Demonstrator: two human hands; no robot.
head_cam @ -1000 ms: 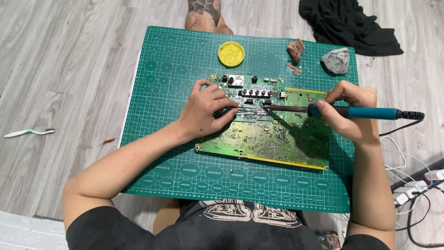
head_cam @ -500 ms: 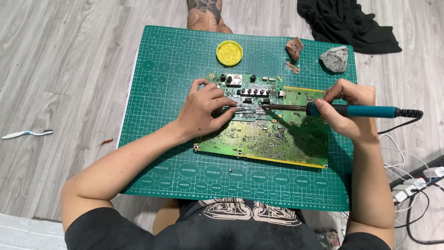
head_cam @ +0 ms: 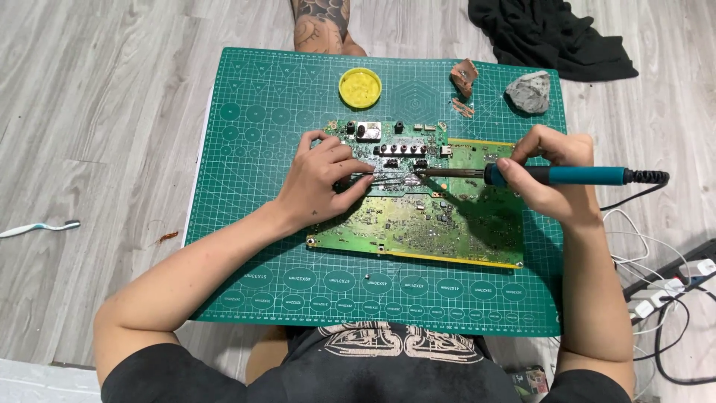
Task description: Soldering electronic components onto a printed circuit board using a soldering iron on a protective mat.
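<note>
The right hand (head_cam: 556, 175) has its fingers wrapped round a teal-handled soldering iron (head_cam: 559, 175), tip on the green circuit board (head_cam: 418, 224) lying mid-mat; the left hand (head_cam: 321, 183) pinches thin solder wire (head_cam: 388, 177) beside it.

Head view, straight down (close overhead)

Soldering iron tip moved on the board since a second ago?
No. The soldering iron tip sits at the same spot under the row of black parts on the circuit board.
</note>
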